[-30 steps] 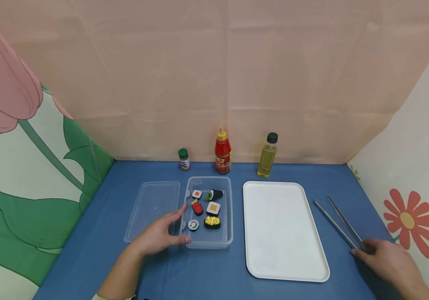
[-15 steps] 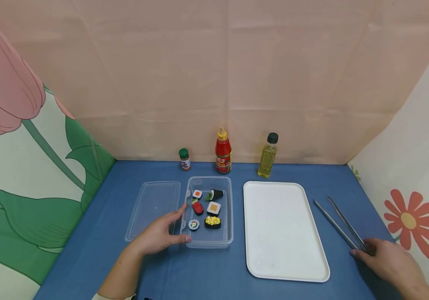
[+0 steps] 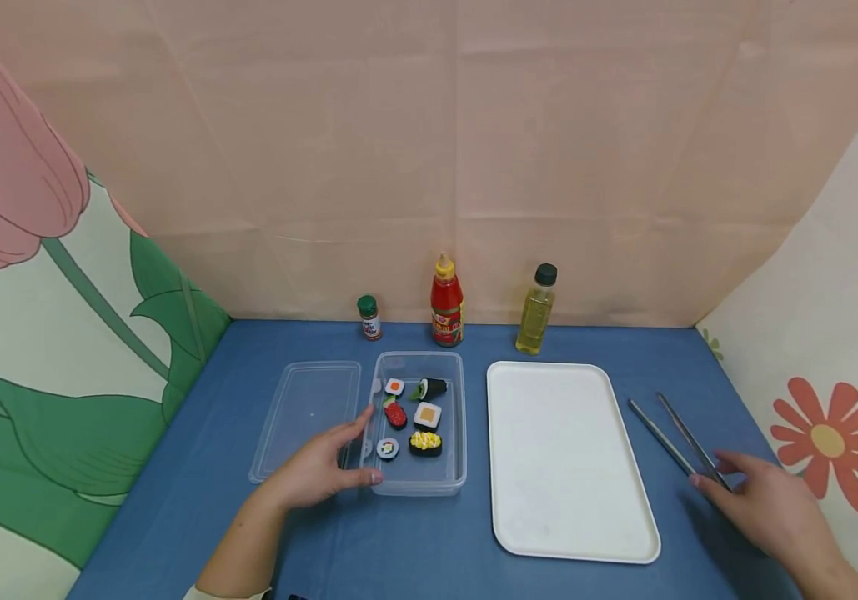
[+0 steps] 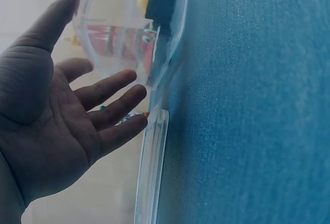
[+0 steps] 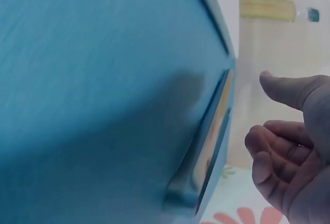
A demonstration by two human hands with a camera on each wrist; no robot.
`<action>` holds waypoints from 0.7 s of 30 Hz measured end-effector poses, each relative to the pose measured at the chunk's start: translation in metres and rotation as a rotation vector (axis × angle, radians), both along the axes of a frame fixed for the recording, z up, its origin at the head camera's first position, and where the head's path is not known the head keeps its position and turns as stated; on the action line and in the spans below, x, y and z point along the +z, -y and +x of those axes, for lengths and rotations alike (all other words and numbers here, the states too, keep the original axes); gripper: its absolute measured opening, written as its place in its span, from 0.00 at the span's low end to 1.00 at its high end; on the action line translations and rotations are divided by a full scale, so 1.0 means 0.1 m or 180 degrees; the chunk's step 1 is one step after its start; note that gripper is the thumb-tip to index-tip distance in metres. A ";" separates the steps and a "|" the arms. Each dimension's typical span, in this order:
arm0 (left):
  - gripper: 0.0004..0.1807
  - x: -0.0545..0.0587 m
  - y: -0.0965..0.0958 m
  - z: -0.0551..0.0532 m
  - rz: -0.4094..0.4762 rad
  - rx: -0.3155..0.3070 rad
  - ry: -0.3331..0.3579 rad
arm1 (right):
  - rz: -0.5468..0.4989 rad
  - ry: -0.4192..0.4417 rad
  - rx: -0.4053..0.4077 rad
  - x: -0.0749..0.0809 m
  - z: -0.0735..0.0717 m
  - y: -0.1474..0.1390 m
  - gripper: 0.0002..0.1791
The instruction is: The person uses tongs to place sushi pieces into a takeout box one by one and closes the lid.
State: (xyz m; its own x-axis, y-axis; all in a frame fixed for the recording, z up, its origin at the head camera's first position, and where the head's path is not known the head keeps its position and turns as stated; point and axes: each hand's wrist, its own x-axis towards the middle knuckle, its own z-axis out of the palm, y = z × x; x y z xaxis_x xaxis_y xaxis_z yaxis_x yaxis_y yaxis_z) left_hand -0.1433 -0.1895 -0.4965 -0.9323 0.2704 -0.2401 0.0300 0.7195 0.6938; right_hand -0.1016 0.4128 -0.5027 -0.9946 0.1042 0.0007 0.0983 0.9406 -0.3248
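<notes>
A clear plastic container stands left of centre with several small sushi pieces inside. At its left side is my left hand, thumb and fingers spread along the wall. The left wrist view shows that palm bare, its fingers loosely extended beside the container. On the far right a pair of metal tongs lies on the cloth, arms apart. Over their near end hovers my right hand, thumb and index finger parted. In the right wrist view the tongs lie on the table, apart from the fingers.
A white tray lies between container and tongs. The container's clear lid is at the left, partly behind the left hand. Along the back stand a green-capped spice jar, a red sauce bottle and an oil bottle.
My right hand has risen slightly off the tongs, and its thumb and index finger have parted from them. The tongs stay in place. My left hand has not moved.
</notes>
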 end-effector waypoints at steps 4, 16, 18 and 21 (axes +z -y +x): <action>0.57 0.00 0.00 0.00 0.0010 0.0001 0.0019 | -0.0087 -0.0043 0.0060 0.09 -0.03 0.15 0.45; 0.58 0.00 -0.02 0.00 -0.0012 0.0056 0.0041 | -0.0374 -0.0045 0.0180 0.23 -0.09 0.71 0.40; 0.58 0.00 -0.02 0.00 -0.0016 0.0057 0.0043 | -0.0400 -0.0148 0.0256 0.24 -0.09 0.78 0.38; 0.58 0.00 -0.01 0.00 0.0009 0.0057 0.0048 | -0.0460 -0.0278 0.0378 0.26 -0.11 0.89 0.36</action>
State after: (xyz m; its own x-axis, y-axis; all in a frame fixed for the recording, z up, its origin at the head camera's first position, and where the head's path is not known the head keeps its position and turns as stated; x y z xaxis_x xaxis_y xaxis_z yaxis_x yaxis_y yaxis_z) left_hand -0.1436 -0.1882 -0.4966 -0.9334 0.2542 -0.2534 0.0066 0.7180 0.6960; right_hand -0.1121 0.3239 -0.4766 -0.9967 -0.0086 0.0809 -0.0449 0.8870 -0.4596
